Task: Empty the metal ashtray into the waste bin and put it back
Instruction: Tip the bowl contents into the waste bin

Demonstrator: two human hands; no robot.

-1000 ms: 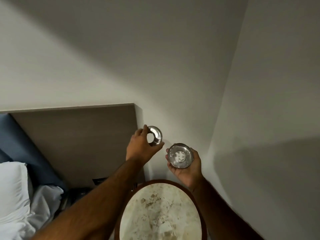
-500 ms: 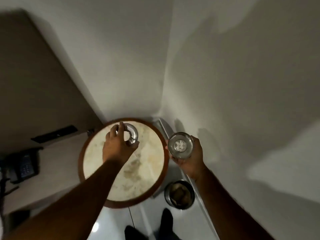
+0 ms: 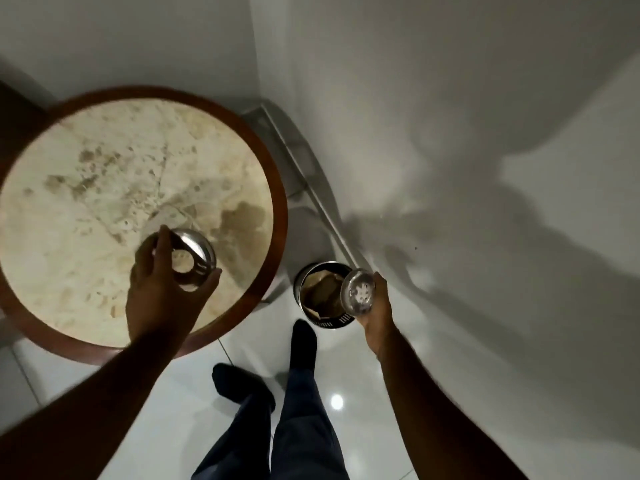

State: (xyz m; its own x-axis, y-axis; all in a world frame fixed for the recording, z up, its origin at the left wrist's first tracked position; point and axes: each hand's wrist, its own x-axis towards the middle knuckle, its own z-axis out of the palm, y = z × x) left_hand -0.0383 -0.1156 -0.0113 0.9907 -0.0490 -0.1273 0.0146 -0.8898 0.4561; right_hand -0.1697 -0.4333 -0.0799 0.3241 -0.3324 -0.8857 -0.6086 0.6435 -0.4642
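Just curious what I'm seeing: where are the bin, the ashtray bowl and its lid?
bin (image 3: 332, 323): head view, front wall.
ashtray bowl (image 3: 358, 294): head view, inside bottom.
lid (image 3: 199, 256): head view, shiny top.

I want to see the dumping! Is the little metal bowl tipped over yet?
Tipped partway. The bowl in the right hand tilts toward the bin, white bits inside.

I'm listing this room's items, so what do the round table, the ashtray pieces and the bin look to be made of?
Table: dark glossy wood rim around a mottled beige top, likely marble. Ashtray lid in the left hand and ashtray bowl in the right hand: polished metal, mirror glints. Waste bin: probably dark metal, slotted wall.
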